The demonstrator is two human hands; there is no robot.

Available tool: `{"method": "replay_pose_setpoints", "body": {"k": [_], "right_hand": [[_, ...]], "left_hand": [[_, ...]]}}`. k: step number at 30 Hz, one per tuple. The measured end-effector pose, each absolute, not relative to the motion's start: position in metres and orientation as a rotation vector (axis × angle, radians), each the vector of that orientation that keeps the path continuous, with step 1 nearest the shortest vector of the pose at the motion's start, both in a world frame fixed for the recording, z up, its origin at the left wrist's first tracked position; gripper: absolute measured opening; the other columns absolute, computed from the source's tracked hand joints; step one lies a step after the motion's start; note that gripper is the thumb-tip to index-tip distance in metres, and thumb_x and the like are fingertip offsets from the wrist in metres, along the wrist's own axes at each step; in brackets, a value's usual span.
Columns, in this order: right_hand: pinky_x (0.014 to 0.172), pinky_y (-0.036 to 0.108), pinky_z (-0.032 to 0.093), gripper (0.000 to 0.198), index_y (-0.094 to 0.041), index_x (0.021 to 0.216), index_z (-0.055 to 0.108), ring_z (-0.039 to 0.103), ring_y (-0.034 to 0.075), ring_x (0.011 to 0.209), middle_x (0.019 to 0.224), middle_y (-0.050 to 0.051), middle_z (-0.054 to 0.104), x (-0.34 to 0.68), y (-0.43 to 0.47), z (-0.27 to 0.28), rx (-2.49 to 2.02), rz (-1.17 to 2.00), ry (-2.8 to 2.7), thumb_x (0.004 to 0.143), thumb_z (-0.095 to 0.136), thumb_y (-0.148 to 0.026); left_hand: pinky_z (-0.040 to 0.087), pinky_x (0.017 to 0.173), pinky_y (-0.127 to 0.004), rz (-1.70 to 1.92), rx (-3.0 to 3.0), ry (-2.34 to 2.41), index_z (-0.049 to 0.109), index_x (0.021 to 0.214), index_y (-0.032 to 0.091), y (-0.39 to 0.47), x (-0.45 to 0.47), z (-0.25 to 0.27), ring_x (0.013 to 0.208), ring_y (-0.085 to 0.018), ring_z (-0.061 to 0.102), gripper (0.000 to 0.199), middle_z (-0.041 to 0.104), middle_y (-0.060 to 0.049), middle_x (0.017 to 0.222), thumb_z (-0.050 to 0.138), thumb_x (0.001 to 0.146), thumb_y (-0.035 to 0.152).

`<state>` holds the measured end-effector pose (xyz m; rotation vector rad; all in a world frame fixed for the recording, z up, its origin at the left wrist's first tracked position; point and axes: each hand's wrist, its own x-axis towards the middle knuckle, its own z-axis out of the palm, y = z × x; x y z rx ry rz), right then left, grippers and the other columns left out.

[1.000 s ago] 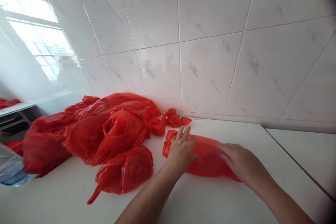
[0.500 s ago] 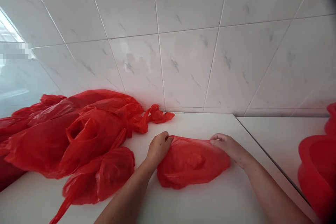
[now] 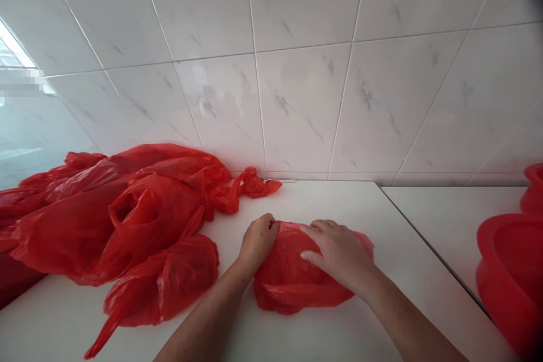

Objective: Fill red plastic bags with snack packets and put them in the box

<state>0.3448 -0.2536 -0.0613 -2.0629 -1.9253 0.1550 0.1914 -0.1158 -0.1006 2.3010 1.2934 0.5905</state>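
Observation:
A red plastic bag (image 3: 292,266) lies spread on the white tabletop in front of me. My left hand (image 3: 259,240) is closed on its upper left corner, pinching the edge between thumb and fingers. Across the upper right part of the bag rests my right hand (image 3: 339,249), palm down, fingers stretched out and thumb apart. It covers much of the bag's right side. Close to my left forearm lies another crumpled red bag (image 3: 182,280), with a twisted handle trailing toward the front.
A large heap of crumpled red plastic bags (image 3: 85,226) fills the left side of the table. Red tubs (image 3: 504,283) stand at the right edge. A seam (image 3: 432,249) divides the white tabletop, and a tiled wall (image 3: 297,107) rises behind it.
My right hand has moved left from the bag's upper right corner onto its surface, flattening out. My left hand keeps its hold on the left corner.

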Motion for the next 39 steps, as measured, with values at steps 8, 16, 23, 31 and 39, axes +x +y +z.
{"method": "replay_pose_setpoints", "body": {"k": [8,16,23,31,39], "right_hand": [[0.098,0.047,0.041,0.052,-0.023,0.129,0.054,0.044,0.03,0.125,0.139,0.011,0.045,0.366,-0.244,-0.092,-2.166,0.251,-1.884,0.085,0.055,-0.05],[0.093,0.043,0.045,0.031,-0.018,0.11,0.064,0.052,0.025,0.114,0.123,0.012,0.056,0.363,-0.243,-0.079,-2.081,-0.199,-1.731,0.095,0.046,-0.038],[0.098,0.044,0.042,0.02,-0.019,0.107,0.063,0.05,0.024,0.115,0.121,0.01,0.057,0.353,-0.25,-0.065,-1.946,-0.306,-1.692,0.09,0.054,-0.026],[0.1,0.043,0.042,0.021,-0.022,0.109,0.061,0.047,0.023,0.12,0.125,0.008,0.053,0.34,-0.314,-0.048,-1.897,-0.341,-1.642,0.09,0.051,-0.022],[0.102,0.052,0.039,0.042,-0.024,0.127,0.047,0.041,0.031,0.126,0.136,0.012,0.045,0.407,-0.457,-0.057,-2.423,-0.634,-1.223,0.09,0.044,-0.045]], "left_hand": [[0.047,0.078,-0.029,0.754,2.445,1.172,0.053,0.113,0.023,-0.128,0.192,-0.096,0.092,-0.017,0.062,0.028,0.059,-0.005,0.118,0.048,0.086,0.024],[0.048,0.084,-0.034,1.327,2.794,0.837,0.056,0.104,0.019,-0.151,0.164,-0.082,0.102,-0.021,0.058,0.016,0.058,-0.012,0.118,0.047,0.09,0.019],[0.043,0.095,-0.048,0.819,3.023,0.309,0.058,0.113,0.021,-0.186,0.14,-0.102,0.107,-0.028,0.056,0.035,0.063,-0.012,0.115,0.06,0.085,0.041],[0.034,0.103,-0.05,0.77,2.974,0.26,0.059,0.11,0.026,-0.186,0.15,-0.113,0.097,-0.021,0.062,0.025,0.069,-0.002,0.101,0.044,0.092,0.015],[0.028,0.108,-0.052,0.945,2.969,0.252,0.06,0.109,0.027,-0.177,0.145,-0.119,0.098,-0.021,0.063,0.026,0.07,-0.001,0.102,0.046,0.09,0.015]]}}
